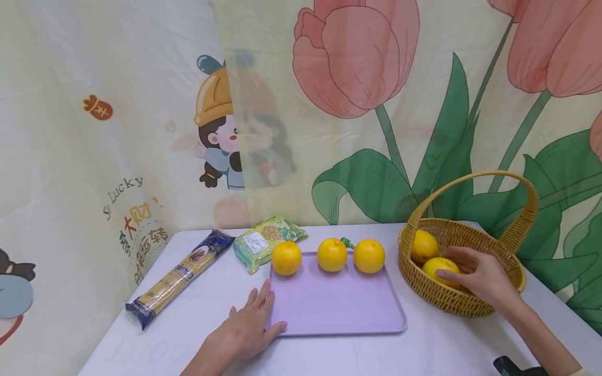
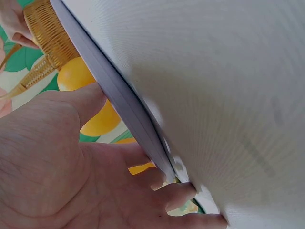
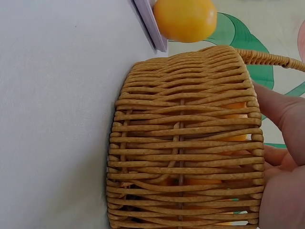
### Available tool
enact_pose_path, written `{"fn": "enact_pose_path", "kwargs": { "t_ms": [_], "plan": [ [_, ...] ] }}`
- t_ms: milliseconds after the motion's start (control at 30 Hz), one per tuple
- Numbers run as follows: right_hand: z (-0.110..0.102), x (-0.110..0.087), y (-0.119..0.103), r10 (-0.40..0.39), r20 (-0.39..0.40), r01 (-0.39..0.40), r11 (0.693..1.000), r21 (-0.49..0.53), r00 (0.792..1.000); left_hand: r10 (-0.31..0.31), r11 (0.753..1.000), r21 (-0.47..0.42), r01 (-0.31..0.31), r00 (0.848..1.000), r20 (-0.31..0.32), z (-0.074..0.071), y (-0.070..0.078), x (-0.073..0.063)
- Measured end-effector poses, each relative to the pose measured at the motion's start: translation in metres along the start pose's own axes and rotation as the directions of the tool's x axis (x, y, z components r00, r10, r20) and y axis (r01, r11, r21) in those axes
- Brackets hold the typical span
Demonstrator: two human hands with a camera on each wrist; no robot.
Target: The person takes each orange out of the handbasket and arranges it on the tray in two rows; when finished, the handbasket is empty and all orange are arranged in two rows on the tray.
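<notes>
In the head view, a wicker basket (image 1: 442,300) with a tall handle stands at the right, with two oranges visible inside. My right hand (image 1: 486,277) reaches into it, thumb and fingers around the front orange (image 1: 436,269); the other orange (image 1: 424,245) lies behind. The weave hides most of this grasp in the right wrist view. My left hand (image 1: 242,329) rests at the left edge of a lilac tray (image 1: 338,310), fingers spread, thumb on the near corner. Along the tray's far side sit three oranges: a left (image 1: 286,258), a middle (image 1: 332,255) and a right one (image 1: 369,256).
A long pack of noodles (image 1: 181,277) lies slanted at the left of the white table. Behind the tray is a green patterned packet (image 1: 268,240). A dark object (image 1: 514,367) shows at the bottom right edge. Printed curtains (image 1: 273,104) hang right behind the table.
</notes>
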State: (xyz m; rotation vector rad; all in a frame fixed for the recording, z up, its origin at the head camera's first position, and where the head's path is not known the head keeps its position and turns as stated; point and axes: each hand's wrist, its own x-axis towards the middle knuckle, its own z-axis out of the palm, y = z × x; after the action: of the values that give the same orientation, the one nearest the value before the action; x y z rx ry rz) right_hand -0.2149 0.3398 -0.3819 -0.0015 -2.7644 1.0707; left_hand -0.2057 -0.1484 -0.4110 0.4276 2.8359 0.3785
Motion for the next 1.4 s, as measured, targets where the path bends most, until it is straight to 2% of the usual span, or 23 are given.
{"fn": "enact_pose_path", "kwargs": {
  "t_ms": [333,667,1000,1267,1400],
  "plan": [
    [-0.0004,0.0034,0.0024,-0.037,0.06,0.041,0.997,-0.062,0.998,0.011,1.0,0.002,-0.011,1.0,-0.007,0.0002,-0.0009,-0.0015],
    [-0.0033,0.0048,0.0042,-0.057,0.071,0.063,0.995,-0.084,0.996,0.013,1.0,0.003,-0.013,1.0,-0.01,-0.0022,0.001,-0.0011],
    [-0.0033,0.0073,0.0049,-0.128,0.113,0.147,0.974,-0.175,0.985,0.009,1.0,0.007,-0.009,1.0,-0.013,-0.0002,-0.0003,-0.0019],
    [-0.0028,0.0052,0.0046,-0.129,0.06,0.137,0.979,-0.154,0.99,0.007,1.0,0.008,-0.007,1.0,-0.01,0.0002,0.0001,-0.0012],
    [-0.0046,0.0023,0.0053,-0.105,0.031,0.108,0.986,-0.127,0.994,0.009,1.0,0.005,-0.009,1.0,-0.005,-0.0007,0.0006,-0.0014]
  ]
}}
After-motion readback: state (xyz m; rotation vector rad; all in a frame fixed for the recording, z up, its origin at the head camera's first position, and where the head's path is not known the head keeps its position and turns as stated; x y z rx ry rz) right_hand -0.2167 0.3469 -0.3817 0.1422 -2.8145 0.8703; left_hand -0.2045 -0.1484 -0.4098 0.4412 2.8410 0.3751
